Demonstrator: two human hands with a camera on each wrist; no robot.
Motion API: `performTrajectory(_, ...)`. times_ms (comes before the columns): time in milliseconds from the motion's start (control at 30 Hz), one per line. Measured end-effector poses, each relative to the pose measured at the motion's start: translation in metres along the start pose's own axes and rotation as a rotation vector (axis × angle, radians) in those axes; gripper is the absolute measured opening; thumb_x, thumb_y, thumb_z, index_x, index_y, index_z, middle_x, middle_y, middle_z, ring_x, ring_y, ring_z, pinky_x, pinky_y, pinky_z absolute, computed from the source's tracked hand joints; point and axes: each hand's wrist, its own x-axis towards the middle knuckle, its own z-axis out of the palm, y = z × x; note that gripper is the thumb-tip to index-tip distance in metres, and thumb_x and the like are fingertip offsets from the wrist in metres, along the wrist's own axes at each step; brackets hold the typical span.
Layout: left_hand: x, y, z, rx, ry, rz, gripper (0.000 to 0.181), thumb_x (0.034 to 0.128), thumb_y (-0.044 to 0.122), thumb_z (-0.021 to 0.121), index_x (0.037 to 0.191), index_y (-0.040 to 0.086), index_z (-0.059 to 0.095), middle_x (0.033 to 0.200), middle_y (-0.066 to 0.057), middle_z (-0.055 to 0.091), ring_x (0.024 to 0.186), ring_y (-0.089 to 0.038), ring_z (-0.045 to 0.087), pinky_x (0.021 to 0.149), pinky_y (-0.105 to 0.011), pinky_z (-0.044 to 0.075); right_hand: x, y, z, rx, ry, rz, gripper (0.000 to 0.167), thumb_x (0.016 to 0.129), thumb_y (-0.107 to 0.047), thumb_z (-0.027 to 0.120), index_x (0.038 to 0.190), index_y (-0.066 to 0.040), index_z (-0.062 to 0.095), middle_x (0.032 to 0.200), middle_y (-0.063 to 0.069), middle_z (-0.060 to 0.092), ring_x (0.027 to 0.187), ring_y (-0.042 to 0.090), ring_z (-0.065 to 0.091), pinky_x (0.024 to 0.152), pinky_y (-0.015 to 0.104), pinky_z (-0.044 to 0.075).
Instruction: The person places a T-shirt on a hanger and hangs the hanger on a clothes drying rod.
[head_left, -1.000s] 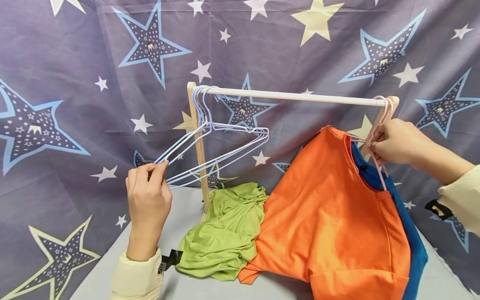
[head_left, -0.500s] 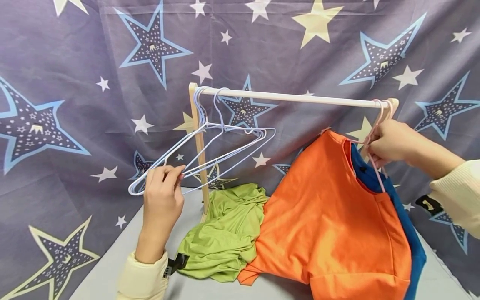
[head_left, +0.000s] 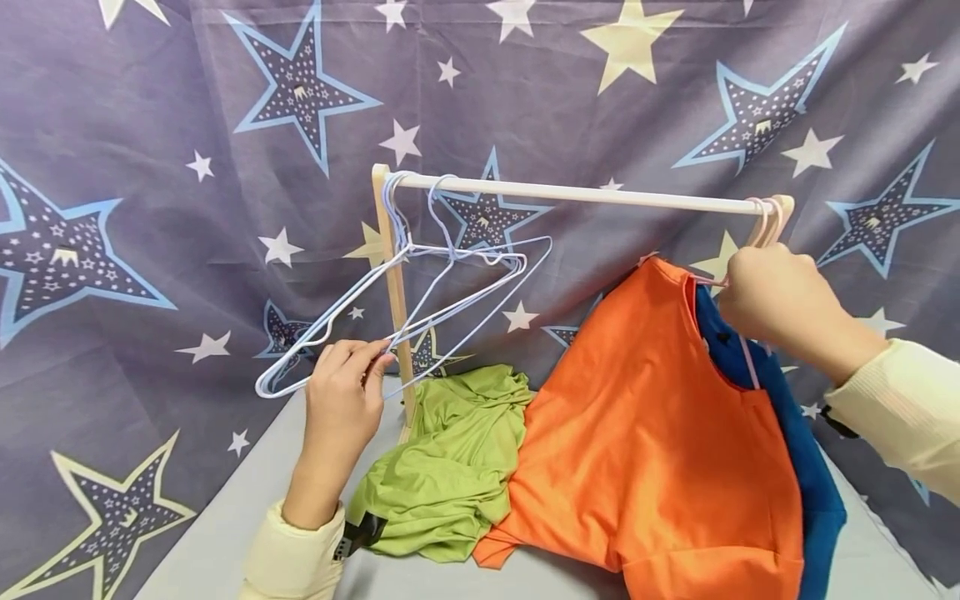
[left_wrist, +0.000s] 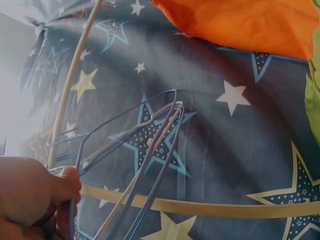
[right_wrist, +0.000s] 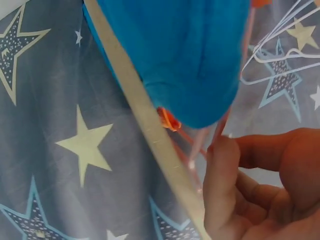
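Observation:
My left hand point(head_left: 345, 387) pinches the near end of a light blue wire hanger point(head_left: 431, 308), its hook over the rail. Several blue and white hangers point(head_left: 303, 333) hang together behind it at the left post. On the right, my right hand point(head_left: 776, 296) holds a pink hanger point(right_wrist: 220, 127) between thumb and fingers, just under the rail. From the pink hangers hang an orange garment point(head_left: 645, 417) and, behind it, a blue garment point(right_wrist: 175, 50). In the left wrist view, the blue hanger's wire runs up from my thumb and fingers.
The rack has a white rail point(head_left: 585, 194) on wooden end posts point(head_left: 393, 292). A crumpled green garment point(head_left: 450, 467) lies on the pale tabletop point(head_left: 217, 533) beside the orange one. Behind stands a grey curtain point(head_left: 187, 75) printed with stars.
My left hand has moved right, drawing one blue hanger apart from the rest and turning it. My right hand has shifted slightly left at the pink hangers.

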Motion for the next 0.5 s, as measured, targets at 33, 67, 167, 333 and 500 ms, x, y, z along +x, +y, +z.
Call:
performTrajectory(33, -0.001, 0.0, 0.0, 0.001, -0.008, -0.006, 0.017, 0.0856, 0.001, 0.079, 0.101, -0.006, 0.077, 0.086, -0.017, 0.067, 0.076, -0.036, 0.059, 0.064, -0.046, 0.047, 0.0, -0.003, 0.001, -0.001, 0.01, -0.005, 0.028, 0.088, -0.005, 0.046, 0.06, -0.008, 0.052, 0.057, 0.01, 0.049, 0.051, 0.03, 0.053, 0.049, 0.047, 0.045)
performTrajectory(67, -0.001, 0.0, 0.001, 0.007, -0.02, -0.012, 0.017, 0.086, 0.002, 0.079, 0.101, -0.006, 0.077, 0.086, -0.017, 0.067, 0.077, -0.036, 0.06, 0.064, -0.046, 0.048, -0.001, -0.006, 0.001, -0.001, 0.015, -0.007, 0.028, 0.087, -0.004, 0.046, 0.061, -0.007, 0.052, 0.057, 0.01, 0.048, 0.05, 0.031, 0.053, 0.049, 0.047, 0.045)
performTrajectory(167, -0.002, 0.001, 0.001, 0.021, -0.054, -0.026, 0.016, 0.087, 0.002, 0.079, 0.101, -0.005, 0.077, 0.088, -0.016, 0.067, 0.076, -0.033, 0.061, 0.063, -0.044, 0.05, 0.0, -0.016, 0.0, -0.012, 0.025, -0.029, 0.028, 0.088, -0.005, 0.046, 0.06, -0.008, 0.049, 0.057, 0.009, 0.045, 0.052, 0.03, 0.053, 0.051, 0.049, 0.046)
performTrajectory(333, -0.002, 0.002, 0.002, -0.002, -0.098, -0.046, 0.014, 0.0888, 0.003, 0.078, 0.101, -0.003, 0.077, 0.088, -0.014, 0.069, 0.071, -0.026, 0.061, 0.06, -0.039, 0.049, 0.005, -0.036, -0.001, -0.03, 0.031, -0.08, 0.028, 0.087, -0.006, 0.051, 0.059, -0.009, 0.048, 0.058, 0.007, 0.042, 0.055, 0.03, 0.052, 0.052, 0.047, 0.044)
performTrajectory(500, -0.002, 0.004, 0.004, -0.086, -0.129, -0.093, 0.014, 0.0874, 0.003, 0.079, 0.101, 0.0, 0.079, 0.083, -0.009, 0.07, 0.066, -0.017, 0.062, 0.06, -0.028, 0.049, 0.008, -0.051, 0.006, -0.019, 0.032, -0.139, 0.023, 0.08, -0.003, 0.058, 0.059, -0.009, 0.05, 0.058, 0.008, 0.047, 0.056, 0.031, 0.053, 0.05, 0.046, 0.043)
